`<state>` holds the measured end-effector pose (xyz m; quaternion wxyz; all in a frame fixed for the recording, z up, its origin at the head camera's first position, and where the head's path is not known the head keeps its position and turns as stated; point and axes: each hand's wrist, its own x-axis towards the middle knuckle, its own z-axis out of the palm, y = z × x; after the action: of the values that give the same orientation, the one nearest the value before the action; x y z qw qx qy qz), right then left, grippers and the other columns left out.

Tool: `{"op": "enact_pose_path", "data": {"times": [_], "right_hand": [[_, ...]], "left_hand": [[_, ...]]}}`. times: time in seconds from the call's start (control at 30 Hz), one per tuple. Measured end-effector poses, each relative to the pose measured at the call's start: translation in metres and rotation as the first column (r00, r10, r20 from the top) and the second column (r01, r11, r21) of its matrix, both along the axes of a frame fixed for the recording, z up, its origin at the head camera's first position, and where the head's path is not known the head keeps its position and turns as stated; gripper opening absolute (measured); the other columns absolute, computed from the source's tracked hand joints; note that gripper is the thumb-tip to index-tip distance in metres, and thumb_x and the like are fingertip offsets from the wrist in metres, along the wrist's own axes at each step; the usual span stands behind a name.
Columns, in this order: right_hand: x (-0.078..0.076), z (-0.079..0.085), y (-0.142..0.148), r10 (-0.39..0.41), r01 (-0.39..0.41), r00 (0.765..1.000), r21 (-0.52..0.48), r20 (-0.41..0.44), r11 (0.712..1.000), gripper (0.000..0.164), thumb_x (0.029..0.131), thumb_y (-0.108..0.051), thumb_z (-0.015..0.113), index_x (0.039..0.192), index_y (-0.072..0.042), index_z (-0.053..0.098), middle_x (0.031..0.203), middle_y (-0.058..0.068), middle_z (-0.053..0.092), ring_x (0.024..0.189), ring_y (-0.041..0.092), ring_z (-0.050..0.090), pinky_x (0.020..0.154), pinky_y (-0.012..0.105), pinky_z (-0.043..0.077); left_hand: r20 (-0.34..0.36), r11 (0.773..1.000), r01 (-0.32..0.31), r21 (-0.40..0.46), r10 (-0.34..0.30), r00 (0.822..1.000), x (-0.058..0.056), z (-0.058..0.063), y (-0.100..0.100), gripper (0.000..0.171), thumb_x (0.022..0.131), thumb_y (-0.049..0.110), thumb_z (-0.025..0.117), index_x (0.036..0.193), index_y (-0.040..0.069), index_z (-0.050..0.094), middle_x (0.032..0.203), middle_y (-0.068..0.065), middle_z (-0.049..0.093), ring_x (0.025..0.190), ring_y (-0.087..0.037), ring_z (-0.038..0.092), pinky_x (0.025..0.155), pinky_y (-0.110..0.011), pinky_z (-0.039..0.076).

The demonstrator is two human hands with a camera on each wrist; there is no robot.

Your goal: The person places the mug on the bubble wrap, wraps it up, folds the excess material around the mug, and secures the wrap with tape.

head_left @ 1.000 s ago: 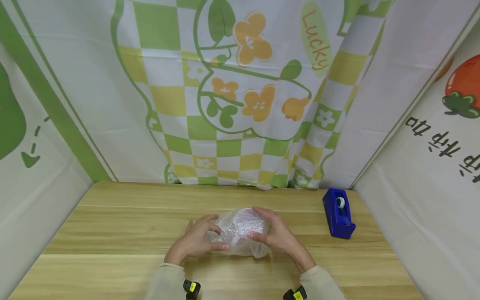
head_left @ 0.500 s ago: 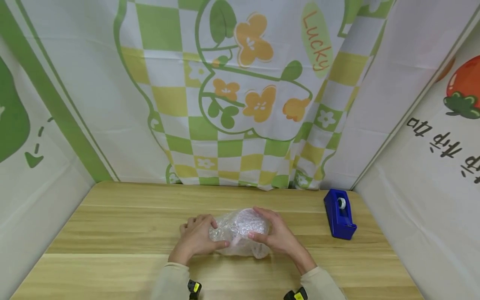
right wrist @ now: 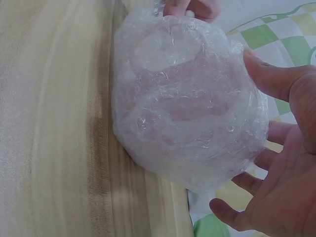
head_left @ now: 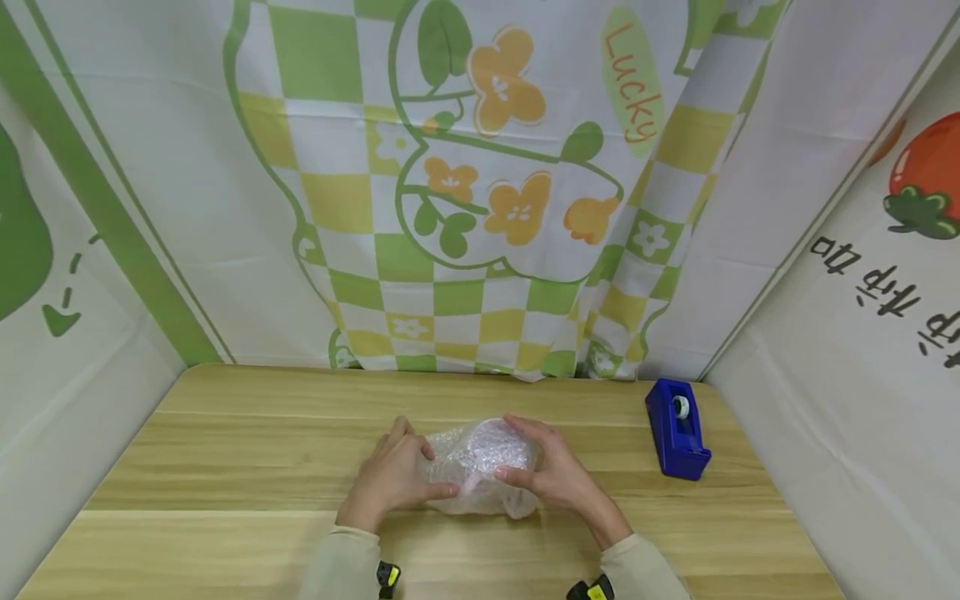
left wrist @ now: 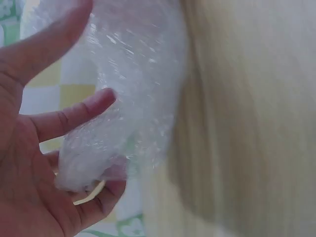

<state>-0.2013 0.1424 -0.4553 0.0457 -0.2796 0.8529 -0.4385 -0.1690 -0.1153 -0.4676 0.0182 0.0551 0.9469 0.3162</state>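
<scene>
Between both hands on the wooden table (head_left: 247, 467) lies a bundle of clear bubble wrap (head_left: 480, 467), with something pale pink inside whose kind is blurred by the wrap. My left hand (head_left: 386, 479) holds its left end, thumb along the near side. In the left wrist view, curled fingers hold a loose, crinkled end of the wrap (left wrist: 143, 84). My right hand (head_left: 562, 471) grips the bundle's right end, thumb on the near side and fingers over the far side. The right wrist view shows a rounded pinkish shape through the wrapped bundle (right wrist: 187, 108).
A blue tape dispenser (head_left: 678, 429) with a small roll of tape stands at the table's right rear. Behind the table hangs a green and yellow checked curtain (head_left: 480, 296). Pale printed fabric walls close in both sides.
My left hand has shifted slightly right and its fingers have drawn up at the bundle's left end. My right hand and the bundle stay nearly in place.
</scene>
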Motion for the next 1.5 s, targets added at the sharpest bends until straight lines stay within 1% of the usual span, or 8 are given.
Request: {"op": "enact_pose_path", "data": {"times": [0.2, 0.33, 0.47, 0.67, 0.87, 1.13, 1.3, 1.5], "right_hand": [[-0.001, 0.002, 0.001, 0.012, -0.012, 1.0, 0.01, -0.023, 1.0, 0.072, 0.083, -0.017, 0.084, 0.142, 0.008, 0.051, 0.143, 0.025, 0.053, 0.135, 0.046, 0.045, 0.114, 0.062, 0.03], [-0.001, 0.002, 0.0, 0.017, -0.017, 1.0, 0.017, -0.017, 1.0, 0.072, 0.084, -0.018, 0.084, 0.143, 0.007, 0.051, 0.144, 0.025, 0.053, 0.136, 0.046, 0.044, 0.114, 0.062, 0.03], [-0.001, 0.002, 0.001, 0.004, -0.004, 1.0, 0.028, -0.005, 1.0, 0.072, 0.085, -0.02, 0.083, 0.144, 0.006, 0.05, 0.145, 0.024, 0.052, 0.137, 0.046, 0.043, 0.115, 0.062, 0.029], [0.0, 0.002, 0.0, -0.017, 0.017, 1.0, 0.03, 0.015, 0.999, 0.072, 0.084, -0.019, 0.083, 0.144, 0.004, 0.051, 0.146, 0.024, 0.051, 0.137, 0.046, 0.041, 0.115, 0.063, 0.027], [0.0, 0.001, 0.0, -0.01, 0.01, 1.0, 0.023, 0.013, 1.0, 0.072, 0.084, -0.018, 0.084, 0.144, 0.005, 0.051, 0.145, 0.024, 0.052, 0.137, 0.046, 0.043, 0.115, 0.062, 0.028], [-0.001, 0.001, 0.001, 0.0, -0.001, 1.0, 0.015, 0.016, 1.0, 0.073, 0.084, -0.019, 0.083, 0.144, 0.006, 0.05, 0.146, 0.024, 0.051, 0.137, 0.047, 0.042, 0.115, 0.063, 0.028], [0.0, 0.0, 0.001, 0.006, -0.006, 1.0, 0.01, 0.014, 1.0, 0.073, 0.085, -0.02, 0.083, 0.144, 0.007, 0.049, 0.146, 0.024, 0.051, 0.137, 0.047, 0.042, 0.114, 0.063, 0.028], [0.0, -0.001, 0.0, 0.015, -0.015, 1.0, 0.013, 0.0, 1.0, 0.072, 0.087, -0.022, 0.082, 0.145, 0.006, 0.049, 0.146, 0.024, 0.051, 0.137, 0.046, 0.042, 0.114, 0.064, 0.029]], "left_hand": [[-0.1, 0.999, 0.032, 0.03, -0.029, 0.995, 0.004, 0.015, 0.014, 0.052, 0.06, 0.026, 0.098, 0.098, 0.001, 0.073, 0.104, -0.008, 0.046, 0.087, -0.026, 0.056, 0.076, -0.046, 0.054], [-0.127, 0.999, 0.038, 0.038, -0.033, 0.991, 0.005, 0.017, 0.02, 0.047, 0.06, 0.013, 0.097, 0.097, 0.0, 0.072, 0.106, -0.008, 0.045, 0.088, -0.028, 0.057, 0.075, -0.046, 0.054], [-0.116, 0.998, 0.042, 0.048, -0.036, 0.993, 0.004, 0.017, 0.02, 0.046, 0.062, 0.005, 0.093, 0.102, -0.001, 0.073, 0.114, -0.009, 0.047, 0.093, -0.03, 0.06, 0.074, -0.045, 0.056], [-0.05, 0.989, 0.023, 0.148, -0.015, 0.999, 0.003, 0.028, 0.013, 0.039, 0.068, -0.013, 0.08, 0.105, -0.001, 0.074, 0.116, -0.016, 0.053, 0.099, -0.031, 0.058, 0.079, -0.04, 0.055], [0.014, 0.978, -0.037, 0.205, 0.035, 0.999, 0.005, 0.039, 0.008, 0.025, 0.074, -0.007, 0.08, 0.098, 0.001, 0.075, 0.114, -0.021, 0.059, 0.115, -0.04, 0.054, 0.099, -0.055, 0.047], [-0.01, 0.949, 0.013, 0.315, -0.01, 1.0, 0.004, 0.037, 0.008, 0.019, 0.082, 0.009, 0.082, 0.096, -0.001, 0.075, 0.109, -0.013, 0.059, 0.106, -0.033, 0.057, 0.096, -0.055, 0.047], [-0.076, 0.962, -0.081, 0.259, 0.104, 0.992, 0.002, 0.031, 0.021, 0.027, 0.073, 0.007, 0.089, 0.093, -0.004, 0.074, 0.105, -0.014, 0.059, 0.101, -0.035, 0.059, 0.093, -0.053, 0.051], [-0.114, 0.943, -0.222, 0.248, 0.256, 0.96, 0.001, 0.023, 0.041, 0.033, 0.066, 0.007, 0.093, 0.089, -0.003, 0.072, 0.106, -0.017, 0.057, 0.095, -0.036, 0.061, 0.087, -0.05, 0.054]]}}
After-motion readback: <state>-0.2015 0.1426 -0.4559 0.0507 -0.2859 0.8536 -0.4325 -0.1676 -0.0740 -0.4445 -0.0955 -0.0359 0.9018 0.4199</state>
